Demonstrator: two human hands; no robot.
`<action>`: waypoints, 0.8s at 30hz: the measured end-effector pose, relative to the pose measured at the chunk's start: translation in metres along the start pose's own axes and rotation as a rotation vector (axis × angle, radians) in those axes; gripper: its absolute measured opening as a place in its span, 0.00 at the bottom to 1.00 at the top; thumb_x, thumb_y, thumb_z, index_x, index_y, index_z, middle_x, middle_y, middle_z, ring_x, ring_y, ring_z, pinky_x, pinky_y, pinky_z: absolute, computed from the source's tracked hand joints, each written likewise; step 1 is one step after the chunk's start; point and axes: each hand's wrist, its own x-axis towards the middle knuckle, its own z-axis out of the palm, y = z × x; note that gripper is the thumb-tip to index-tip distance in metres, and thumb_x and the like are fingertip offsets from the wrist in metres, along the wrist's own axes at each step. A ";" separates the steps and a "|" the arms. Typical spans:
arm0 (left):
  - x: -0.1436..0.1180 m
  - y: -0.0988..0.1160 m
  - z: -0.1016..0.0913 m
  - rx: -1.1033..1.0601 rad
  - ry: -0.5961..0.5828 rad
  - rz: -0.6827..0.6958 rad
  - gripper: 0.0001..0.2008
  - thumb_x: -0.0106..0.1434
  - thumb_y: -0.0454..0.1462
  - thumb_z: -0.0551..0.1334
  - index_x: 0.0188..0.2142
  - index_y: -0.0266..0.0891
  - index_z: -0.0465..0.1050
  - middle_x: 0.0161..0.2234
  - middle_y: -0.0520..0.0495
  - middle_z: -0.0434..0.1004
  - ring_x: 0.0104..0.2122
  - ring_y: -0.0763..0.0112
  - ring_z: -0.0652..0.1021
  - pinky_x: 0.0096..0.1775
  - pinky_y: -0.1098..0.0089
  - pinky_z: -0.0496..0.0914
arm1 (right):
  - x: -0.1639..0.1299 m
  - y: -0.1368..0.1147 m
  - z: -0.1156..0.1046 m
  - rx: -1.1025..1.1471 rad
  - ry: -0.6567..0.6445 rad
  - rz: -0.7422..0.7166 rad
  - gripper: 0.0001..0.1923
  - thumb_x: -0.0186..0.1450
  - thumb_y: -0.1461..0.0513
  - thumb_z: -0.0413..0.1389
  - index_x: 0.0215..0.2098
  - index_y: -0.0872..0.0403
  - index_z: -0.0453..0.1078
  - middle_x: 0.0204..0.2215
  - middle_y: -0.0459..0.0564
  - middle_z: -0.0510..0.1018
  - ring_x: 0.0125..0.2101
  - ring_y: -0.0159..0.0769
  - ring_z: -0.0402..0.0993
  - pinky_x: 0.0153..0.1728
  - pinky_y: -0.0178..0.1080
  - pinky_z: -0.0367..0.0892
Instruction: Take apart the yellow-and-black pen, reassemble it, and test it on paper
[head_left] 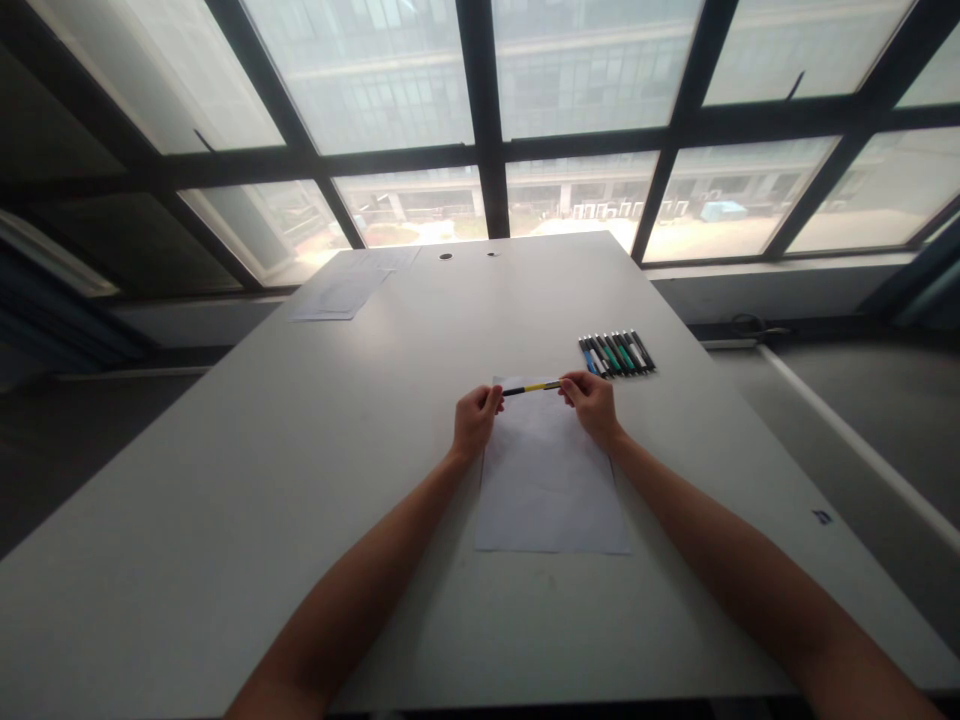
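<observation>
Head view showed both hands raised just above a white sheet (551,480) on the tabletop (300,450), holding a yellow-and-black pen (531,388) level between them. Left hand (475,420) had its fingers pinched on the pen's dark left end; right hand (592,402) had its fingers pinched on the other end. A row of pens (616,354) lay just beyond the right hand. More papers (352,285) lay at the far left edge, well apart.

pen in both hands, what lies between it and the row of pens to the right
In the head view, only bare table lies between the yellow-and-black pen, held by left hand and right hand, and the row of pens.
</observation>
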 end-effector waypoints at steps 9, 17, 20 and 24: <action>0.002 -0.005 0.002 -0.069 -0.021 0.000 0.26 0.66 0.57 0.56 0.27 0.38 0.74 0.23 0.48 0.74 0.24 0.71 0.71 0.29 0.71 0.64 | 0.000 0.000 -0.001 0.041 0.000 -0.002 0.14 0.61 0.51 0.62 0.34 0.54 0.75 0.23 0.47 0.77 0.20 0.30 0.67 0.23 0.35 0.64; -0.001 0.004 0.001 -0.051 -0.019 0.069 0.18 0.61 0.48 0.66 0.47 0.41 0.73 0.38 0.45 0.79 0.37 0.68 0.77 0.35 0.72 0.68 | 0.001 0.002 -0.001 0.068 0.035 0.004 0.14 0.60 0.52 0.63 0.34 0.55 0.75 0.22 0.46 0.77 0.20 0.29 0.66 0.22 0.34 0.62; -0.002 0.004 0.001 -0.013 -0.018 0.122 0.17 0.60 0.43 0.67 0.48 0.42 0.73 0.42 0.45 0.79 0.39 0.68 0.77 0.36 0.72 0.69 | 0.002 0.003 -0.001 0.070 0.042 0.006 0.15 0.60 0.51 0.63 0.34 0.55 0.75 0.22 0.46 0.77 0.20 0.29 0.66 0.21 0.34 0.62; -0.002 0.002 0.000 0.013 0.010 0.140 0.13 0.60 0.39 0.67 0.45 0.42 0.75 0.41 0.45 0.80 0.38 0.69 0.77 0.36 0.71 0.69 | 0.002 0.004 -0.001 0.076 0.047 0.011 0.15 0.60 0.52 0.63 0.34 0.55 0.75 0.21 0.46 0.77 0.20 0.29 0.66 0.21 0.34 0.61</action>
